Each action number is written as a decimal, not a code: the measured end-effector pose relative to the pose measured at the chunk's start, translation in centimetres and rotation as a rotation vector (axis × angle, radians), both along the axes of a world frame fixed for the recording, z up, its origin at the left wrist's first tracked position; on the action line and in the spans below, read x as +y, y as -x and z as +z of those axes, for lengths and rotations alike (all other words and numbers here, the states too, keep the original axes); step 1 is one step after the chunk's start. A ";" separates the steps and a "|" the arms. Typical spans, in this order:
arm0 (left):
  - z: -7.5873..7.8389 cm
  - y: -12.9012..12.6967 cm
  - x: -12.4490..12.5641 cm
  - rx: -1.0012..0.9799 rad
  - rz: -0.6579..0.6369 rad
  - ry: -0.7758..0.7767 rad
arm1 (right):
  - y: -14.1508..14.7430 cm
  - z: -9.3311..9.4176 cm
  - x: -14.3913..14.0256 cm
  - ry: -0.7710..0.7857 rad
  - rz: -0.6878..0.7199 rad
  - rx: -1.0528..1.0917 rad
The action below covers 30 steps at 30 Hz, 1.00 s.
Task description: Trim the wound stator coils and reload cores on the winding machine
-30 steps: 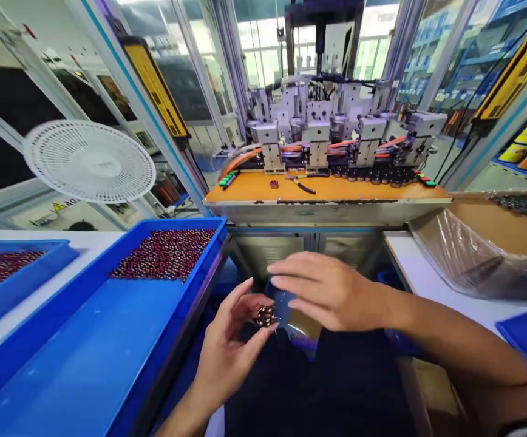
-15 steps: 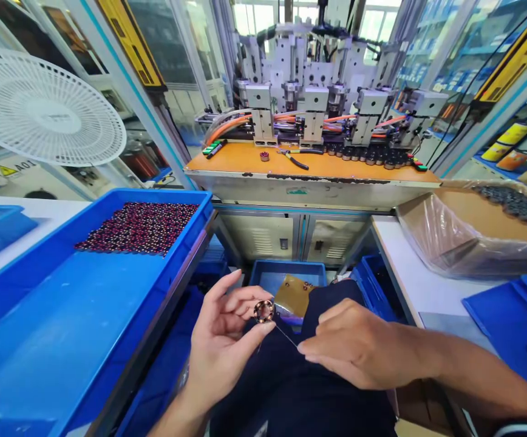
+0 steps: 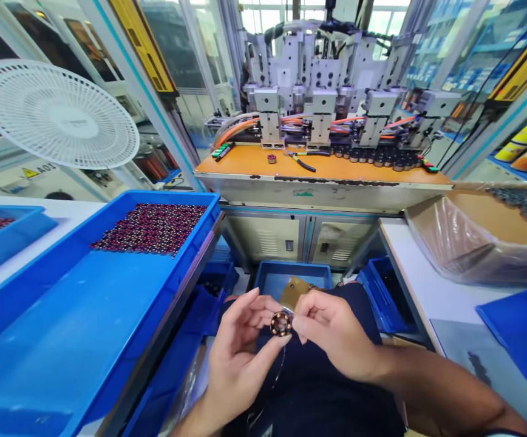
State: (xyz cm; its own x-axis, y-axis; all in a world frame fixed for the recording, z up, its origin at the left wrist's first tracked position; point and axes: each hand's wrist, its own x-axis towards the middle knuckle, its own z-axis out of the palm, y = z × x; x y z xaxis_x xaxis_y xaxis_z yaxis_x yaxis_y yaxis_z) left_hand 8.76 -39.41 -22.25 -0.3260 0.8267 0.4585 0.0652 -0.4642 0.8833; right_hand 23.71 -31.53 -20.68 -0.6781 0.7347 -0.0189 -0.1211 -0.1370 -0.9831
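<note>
Your left hand pinches the coil between thumb and fingertips, the other fingers fanned loosely upward. Your right hand comes in from the right with its fingertips pressed together against the coil's right edge, so the coil sits squarely between both hands, low in the middle of your view and above your dark lap. A thin wire hangs down from the coil, curving toward your knees. Just behind the hands, on the floor, a small blue bin holds a brown bag. To your left a large blue tray rests on the bench, with a heap of dark red coils at its far end. A white fan stands beyond it. Straight ahead is the winding machine with its orange top, on which pliers lie. On the right, a bagged box sits on the other bench.
</note>
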 end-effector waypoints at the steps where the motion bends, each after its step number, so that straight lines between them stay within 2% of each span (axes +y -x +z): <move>1: 0.1 0.1 0.1 -0.032 -0.013 0.005 | -0.1 -0.2 -0.2 0.003 -0.016 0.008; 4: 0.1 0.5 0.0 -0.061 -0.045 0.010 | -0.6 -0.3 -0.4 0.014 -0.005 -0.005; 10: -0.2 0.3 -0.8 0.031 -0.130 -0.015 | -0.4 0.7 -0.3 0.004 0.088 -0.005; 16: 0.0 0.8 -0.7 -0.274 -0.276 0.115 | 0.1 -0.3 -1.4 -0.041 0.012 0.023; 22: -0.6 1.4 -0.2 -0.329 -0.273 0.125 | -0.2 0.0 -1.2 -0.084 0.067 0.022; 25: -0.5 1.2 -0.1 -0.252 -0.215 0.163 | 0.0 0.6 -0.7 -0.090 0.103 -0.021; 30: -0.5 1.3 -0.2 -0.203 -0.218 0.226 | 0.0 0.9 0.0 -0.097 0.077 -0.064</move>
